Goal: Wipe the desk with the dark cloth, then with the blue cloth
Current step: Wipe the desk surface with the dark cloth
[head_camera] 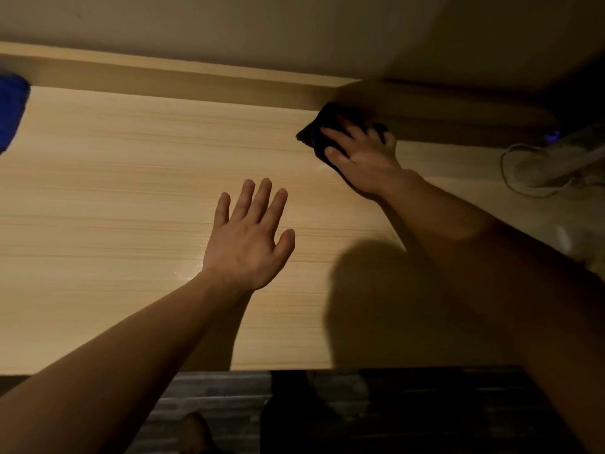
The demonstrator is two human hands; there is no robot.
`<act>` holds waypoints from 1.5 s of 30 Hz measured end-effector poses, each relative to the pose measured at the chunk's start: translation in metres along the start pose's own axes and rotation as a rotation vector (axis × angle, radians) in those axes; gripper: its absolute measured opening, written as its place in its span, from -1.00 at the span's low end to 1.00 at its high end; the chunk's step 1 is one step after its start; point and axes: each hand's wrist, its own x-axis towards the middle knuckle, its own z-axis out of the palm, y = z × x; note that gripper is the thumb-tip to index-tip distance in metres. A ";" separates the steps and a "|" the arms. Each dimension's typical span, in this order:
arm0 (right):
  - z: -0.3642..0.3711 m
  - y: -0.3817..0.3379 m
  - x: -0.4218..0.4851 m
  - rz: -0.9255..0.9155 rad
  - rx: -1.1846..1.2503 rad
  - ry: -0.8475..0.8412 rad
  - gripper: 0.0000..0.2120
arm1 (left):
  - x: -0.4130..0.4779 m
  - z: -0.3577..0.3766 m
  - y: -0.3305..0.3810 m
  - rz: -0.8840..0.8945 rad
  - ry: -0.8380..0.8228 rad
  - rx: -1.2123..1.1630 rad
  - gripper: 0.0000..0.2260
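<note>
Your right hand (pixel 360 158) presses its grip flat on the crumpled dark cloth (pixel 322 126) at the pale wooden bench's (pixel 114 191) far edge, while your left hand (pixel 248 237) hovers spread and empty, the blue cloth (pixel 11 109) waiting aside.

The desk (pixel 114 198) served as the landmark. At its far left corner lay the blue cloth (pixel 11 109), partly cut off by the picture's edge. Along the desk's far edge ran a raised back rail (pixel 170 83), with the wall (pixel 229 27) behind it. At the desk's far right, against that rail, lay the dark cloth (pixel 316 129), with the right hand (pixel 360 155) flat on top of it. The left hand (pixel 248 237) was spread over the desk's middle, nearer the front edge than the dark cloth and well apart from it. At the desk's right end lay a coiled cable (pixel 523 175). Before the desk's front edge, lower down, lay the floor (pixel 212 394).
</note>
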 end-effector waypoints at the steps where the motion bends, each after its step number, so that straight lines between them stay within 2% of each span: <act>1: 0.001 0.000 -0.001 -0.004 -0.011 -0.001 -0.47 | 0.000 0.000 0.000 0.000 0.004 -0.003 -0.36; 7: 0.015 -0.005 -0.037 -0.023 -0.008 0.013 -0.47 | -0.001 -0.001 0.001 -0.001 0.000 0.005 -0.37; 19: 0.074 -0.039 -0.224 -0.152 -0.031 0.039 -0.47 | -0.002 -0.003 0.000 0.021 -0.021 -0.010 -0.36; 29: 0.103 -0.068 -0.311 -0.169 0.140 0.127 -0.53 | -0.003 -0.009 -0.009 0.075 -0.047 -0.068 -0.36; 33: 0.102 -0.082 -0.328 -0.148 0.206 0.082 -0.61 | -0.042 -0.023 -0.010 0.122 0.036 -0.359 -0.44; 35: 0.086 -0.099 -0.327 -0.071 0.278 0.010 -0.60 | -0.079 -0.029 -0.005 0.068 -0.007 -0.560 -0.57; 37: 0.063 -0.127 -0.323 -0.100 0.342 0.038 -0.57 | -0.115 -0.034 -0.001 -0.127 -0.117 -0.901 -0.70; 41: 0.013 -0.202 -0.297 -0.268 0.252 0.168 -0.57 | -0.168 -0.066 -0.010 -0.517 -0.448 -1.822 -0.66; 43: -0.006 -0.239 -0.283 -0.340 0.204 0.124 -0.55 | -0.185 -0.090 -0.026 -0.593 -0.445 -2.075 -0.71; 45: -0.022 -0.269 -0.274 -0.399 0.192 0.052 -0.50 | -0.197 -0.115 -0.043 -0.616 -0.343 -2.158 -0.76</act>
